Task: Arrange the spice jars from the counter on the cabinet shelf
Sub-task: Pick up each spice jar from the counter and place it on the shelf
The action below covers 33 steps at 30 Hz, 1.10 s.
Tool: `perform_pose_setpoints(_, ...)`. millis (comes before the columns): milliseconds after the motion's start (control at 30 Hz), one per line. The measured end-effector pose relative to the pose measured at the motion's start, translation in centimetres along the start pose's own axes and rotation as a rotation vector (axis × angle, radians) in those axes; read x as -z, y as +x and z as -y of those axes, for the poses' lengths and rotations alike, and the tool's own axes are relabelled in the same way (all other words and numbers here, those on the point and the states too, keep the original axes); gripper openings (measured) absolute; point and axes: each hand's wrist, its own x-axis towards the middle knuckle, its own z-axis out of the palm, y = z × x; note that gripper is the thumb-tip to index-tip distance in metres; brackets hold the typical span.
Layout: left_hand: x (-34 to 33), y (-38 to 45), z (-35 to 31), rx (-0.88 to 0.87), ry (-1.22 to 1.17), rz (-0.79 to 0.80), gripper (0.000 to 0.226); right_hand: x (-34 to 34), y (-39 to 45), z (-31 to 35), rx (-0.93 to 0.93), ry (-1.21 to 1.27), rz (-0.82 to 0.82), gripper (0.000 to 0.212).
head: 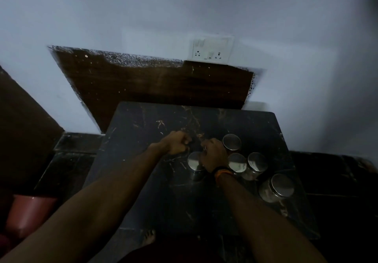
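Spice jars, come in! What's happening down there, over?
Left hand fisted, holding nothing. Right hand curled over the table, grip unclear. Five spice jars standing, lids on, none lifted. Nothing blocking them.

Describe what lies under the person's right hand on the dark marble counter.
The right hand covers part of a steel-lidded glass spice jar and dark marble counter. Whether its fingers touch that jar, or hide anything else, cannot be seen.

Before me, the dark marble counter [143, 181] with pale veins carries five steel-lidded spice jars [236, 161], all upright: four clustered near the middle, one larger jar [276, 188] nearer its right edge.
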Motion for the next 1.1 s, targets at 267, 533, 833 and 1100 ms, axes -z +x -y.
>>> perform_pose_setpoints(267,-4.9,-0.9,2.3,-0.007,-0.122,0.005,0.026,-4.5,-3.8,-0.1,-0.076,-0.162,0.055,0.051)
perform_pose_setpoints(533,-6.3,-1.9,2.3,0.032,-0.308,-0.053,0.026,-6.3,-3.5,0.2,-0.202,-0.171,0.024,0.081)
perform_pose_setpoints(833,-8.0,-2.8,3.4,0.137,-0.707,-0.122,0.049,-7.4,-3.0,0.5,-0.324,0.047,0.044,0.095)
perform_pose_setpoints(1100,-8.1,-3.8,4.1,0.346,-1.328,-0.231,0.033,-4.1,-1.4,2.2,-0.217,0.61,0.001,0.085)
